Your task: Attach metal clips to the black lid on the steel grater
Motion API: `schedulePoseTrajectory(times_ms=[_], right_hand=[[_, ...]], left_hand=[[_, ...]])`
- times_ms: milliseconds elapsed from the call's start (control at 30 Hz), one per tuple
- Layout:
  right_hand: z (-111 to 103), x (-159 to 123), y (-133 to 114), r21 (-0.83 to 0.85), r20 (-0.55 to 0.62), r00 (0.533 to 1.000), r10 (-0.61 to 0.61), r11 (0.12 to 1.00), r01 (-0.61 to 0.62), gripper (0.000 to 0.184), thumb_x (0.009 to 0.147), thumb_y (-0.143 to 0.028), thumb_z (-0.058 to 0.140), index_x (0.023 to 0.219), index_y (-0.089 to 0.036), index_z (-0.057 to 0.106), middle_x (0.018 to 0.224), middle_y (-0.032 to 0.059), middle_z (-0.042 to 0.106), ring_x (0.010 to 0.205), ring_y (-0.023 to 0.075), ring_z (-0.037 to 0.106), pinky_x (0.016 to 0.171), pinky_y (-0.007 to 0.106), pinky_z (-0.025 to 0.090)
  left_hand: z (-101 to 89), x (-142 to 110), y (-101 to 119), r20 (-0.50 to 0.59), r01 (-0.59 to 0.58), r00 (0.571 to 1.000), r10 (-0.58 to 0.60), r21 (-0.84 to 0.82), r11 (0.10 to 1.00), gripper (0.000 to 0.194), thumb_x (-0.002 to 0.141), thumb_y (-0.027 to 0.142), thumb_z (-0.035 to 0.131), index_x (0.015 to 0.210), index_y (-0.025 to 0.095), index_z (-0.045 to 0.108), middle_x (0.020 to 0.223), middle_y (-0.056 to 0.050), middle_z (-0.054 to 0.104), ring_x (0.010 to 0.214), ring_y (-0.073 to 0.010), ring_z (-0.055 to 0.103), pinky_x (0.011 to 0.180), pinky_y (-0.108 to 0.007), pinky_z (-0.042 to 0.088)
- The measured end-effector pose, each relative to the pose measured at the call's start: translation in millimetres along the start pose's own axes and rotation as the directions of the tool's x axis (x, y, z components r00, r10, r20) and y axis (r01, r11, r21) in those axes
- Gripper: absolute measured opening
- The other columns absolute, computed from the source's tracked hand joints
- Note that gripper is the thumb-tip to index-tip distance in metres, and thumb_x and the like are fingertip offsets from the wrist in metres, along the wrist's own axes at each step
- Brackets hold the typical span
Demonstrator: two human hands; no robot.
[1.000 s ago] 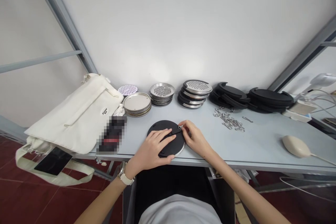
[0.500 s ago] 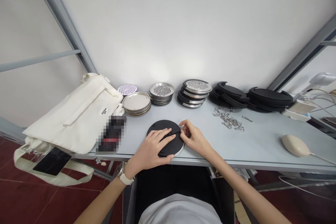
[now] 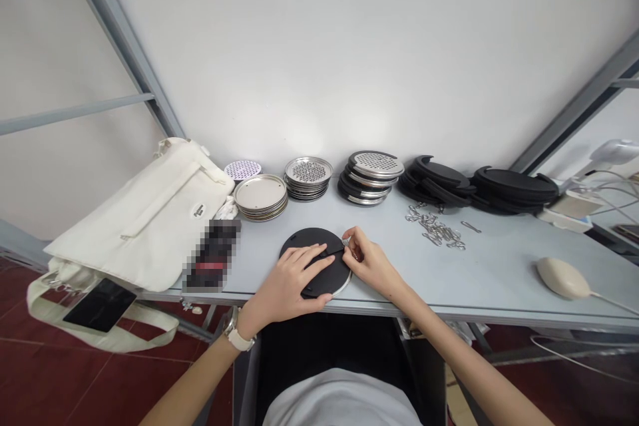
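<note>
Work is noted at the rim of a black disc, which is set flat near the front edge of the bench. The disc is held down by the left hand, laid flat across it with fingers extended. A small metal clip, mostly hidden, appears pinched by the right hand, thumb and forefinger drawn together at the rim. The step is judged to be fitting the clip there; continued steadying and a careful push or turn seem called for. Compared with one second earlier, less of the clip's loop is exposed between the fingertips; the left hand's placement is essentially unchanged.
</note>
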State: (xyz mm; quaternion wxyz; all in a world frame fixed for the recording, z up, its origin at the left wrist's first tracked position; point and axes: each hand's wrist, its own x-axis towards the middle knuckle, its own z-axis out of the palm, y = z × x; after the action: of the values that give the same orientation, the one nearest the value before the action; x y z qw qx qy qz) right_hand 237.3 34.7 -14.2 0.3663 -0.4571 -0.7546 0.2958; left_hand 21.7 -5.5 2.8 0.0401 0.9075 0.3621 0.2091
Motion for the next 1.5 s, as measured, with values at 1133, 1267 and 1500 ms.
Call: schedulePoseTrajectory(times_ms=[1133, 1267, 1500], right_hand=[[2.3, -1.7, -3.9, -0.002, -0.083, 0.997, -0.004, 1.000, 0.004, 0.018, 0.089, -0.024, 0.039, 0.107, -0.022, 0.037, 0.060, -0.0084, 0.038, 0.051, 0.0133, 0.044, 0.054, 0.024, 0.036], [2.4, -0.3, -2.3, -0.025, -0.143, 0.989, -0.039, 0.999, 0.036, 0.020, 0.091, -0.026, 0.039, 0.109, -0.021, 0.035, 0.068, -0.0048, 0.045, 0.059, 0.0150, 0.050, 0.059, 0.026, 0.041], [0.8, 0.2, 2.7, -0.062, -0.175, 0.983, -0.062, 0.997, 0.052, 0.018, 0.092, -0.025, 0.040, 0.110, -0.021, 0.040, 0.085, 0.0039, 0.057, 0.081, 0.0191, 0.057, 0.077, 0.032, 0.046]], left_hand=[[2.4, -0.4, -0.3, 0.001, 0.008, 1.000, -0.008, -0.009, 1.000, 0.060, 0.081, 0.036, 0.059, 0.138, 0.026, 0.042, 0.146, -0.007, 0.038, 0.130, -0.0273, 0.039, 0.104, -0.044, 0.034], [1.7, -0.7, -0.1, 0.013, 0.020, 1.000, -0.020, -0.010, 1.000, 0.060, 0.081, 0.036, 0.059, 0.138, 0.026, 0.041, 0.146, -0.006, 0.037, 0.131, -0.0265, 0.037, 0.105, -0.043, 0.032], [1.2, -0.7, 0.0, 0.005, 0.007, 1.000, -0.007, 0.009, 1.000, 0.059, 0.082, 0.037, 0.058, 0.137, 0.025, 0.042, 0.145, -0.007, 0.038, 0.130, -0.0266, 0.038, 0.105, -0.042, 0.034]])
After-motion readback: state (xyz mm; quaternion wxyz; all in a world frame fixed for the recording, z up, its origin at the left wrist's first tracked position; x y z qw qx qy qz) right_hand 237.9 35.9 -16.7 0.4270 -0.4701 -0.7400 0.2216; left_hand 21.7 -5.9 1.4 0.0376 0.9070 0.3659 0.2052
